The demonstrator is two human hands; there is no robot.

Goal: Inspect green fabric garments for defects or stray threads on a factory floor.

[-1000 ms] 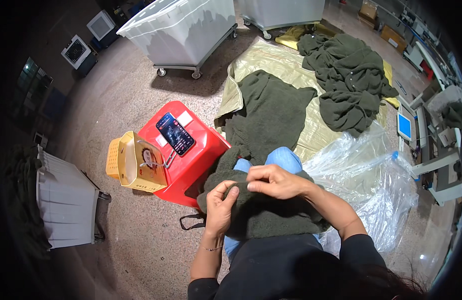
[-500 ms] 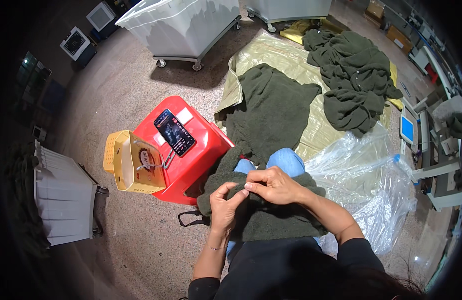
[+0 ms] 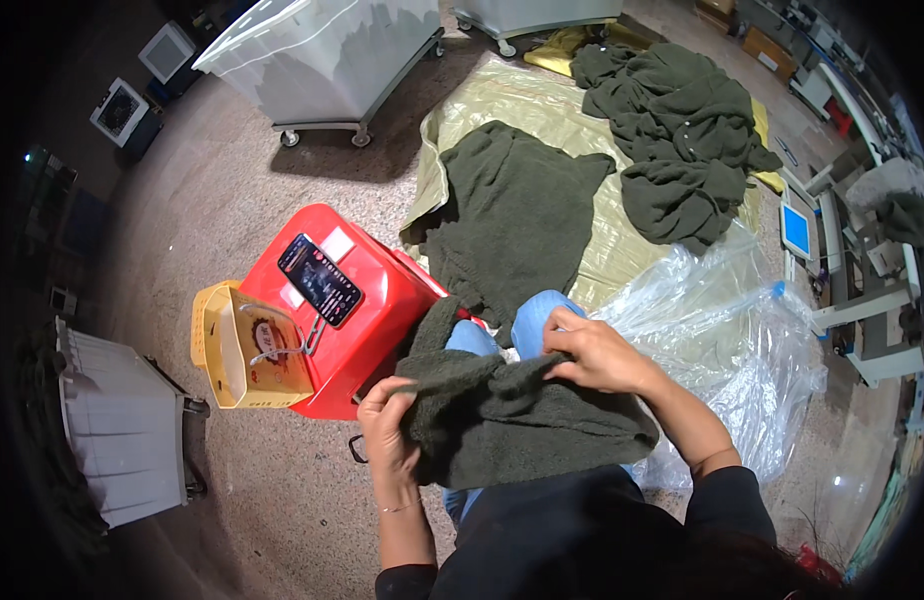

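Observation:
A dark green fleecy garment (image 3: 532,425) lies across my lap, its upper edge stretched between my hands. My left hand (image 3: 389,425) is closed on its left end, thumb and fingers pinching the fabric. On the other side, my right hand (image 3: 594,352) grips the upper edge near my knee, its fingertips partly hidden by the cloth. The fabric sags and folds between the two hands. More dark green fabric (image 3: 517,220) spreads out beyond my knees on a yellowish plastic sheet (image 3: 582,270).
At my left is a red stool (image 3: 382,300) bearing a phone (image 3: 322,280) and a yellow basket (image 3: 227,370). A green fabric heap (image 3: 692,130) lies far right, with clear plastic (image 3: 722,370) nearer me. White wheeled bins (image 3: 322,65) stand beyond and at left.
My hands were close together, pinching at one spot on the garment. They have moved apart, left hand leftward and right hand rightward, spreading the edge. The whole view has shifted slightly.

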